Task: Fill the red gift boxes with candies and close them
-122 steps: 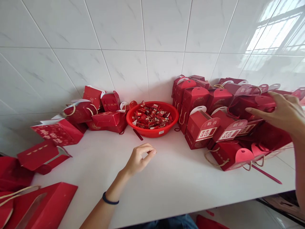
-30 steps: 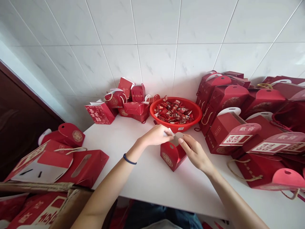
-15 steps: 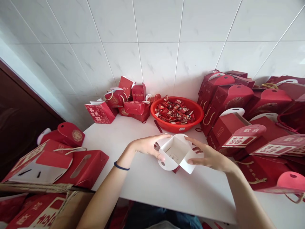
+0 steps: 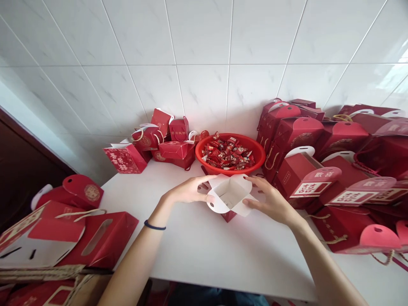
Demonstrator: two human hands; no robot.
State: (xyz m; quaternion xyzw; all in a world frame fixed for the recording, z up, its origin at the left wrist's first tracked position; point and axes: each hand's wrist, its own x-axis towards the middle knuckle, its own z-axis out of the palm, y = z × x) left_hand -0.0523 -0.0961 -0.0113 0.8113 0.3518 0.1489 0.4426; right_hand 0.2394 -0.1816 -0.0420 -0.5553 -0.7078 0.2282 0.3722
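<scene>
With fingers and thumbs, the left hand (image 4: 189,190) and right hand (image 4: 270,203) grasp the open paperboard gift box (image 4: 228,191), probably light and easily creased, best held by its walls.

Support surface: one smooth white table (image 4: 197,250). Placed directly on it, at the rear: one round red plastic basin (image 4: 261,158). Just left of the basin: a small cluster of red cardboard boxes (image 4: 177,149); beside it, one tilted, white-printed red paperboard carton (image 4: 125,160). Right side: closely packed dark-red cardboard handle boxes (image 4: 295,172), several bearing rope handles.
</scene>
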